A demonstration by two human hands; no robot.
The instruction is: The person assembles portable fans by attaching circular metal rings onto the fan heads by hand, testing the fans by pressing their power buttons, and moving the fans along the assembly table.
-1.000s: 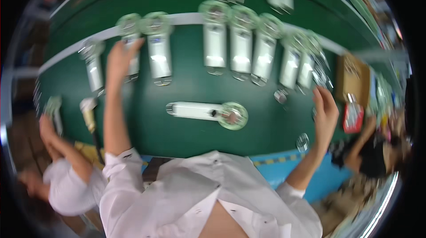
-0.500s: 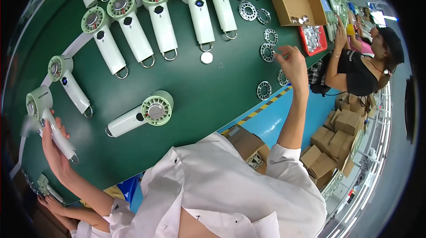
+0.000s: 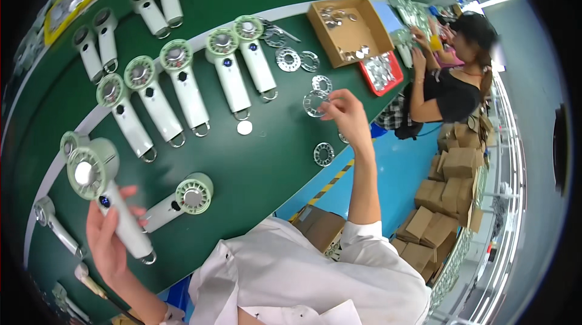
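A white and light-green handheld fan is gripped by its handle in my left hand; its round head with a silver centre points up and its metal loop hangs at the lower end. My right hand, fingers pinched, holds a silver slotted ring by its edge, just over the green table. Right of the held fan, another fan lies on its side. Several more fans, among them one, lie in a row along the far side. Near my right hand are other loose rings, such as one.
A cardboard tray with small metal discs stands at the far right, beside a red tray of metal parts. A white disc lies mid-table on the green surface. A co-worker works to the right.
My left hand has brought the fan closer and to the right, off its place on the left. My right hand has closed on a ring. The whole view has shifted.
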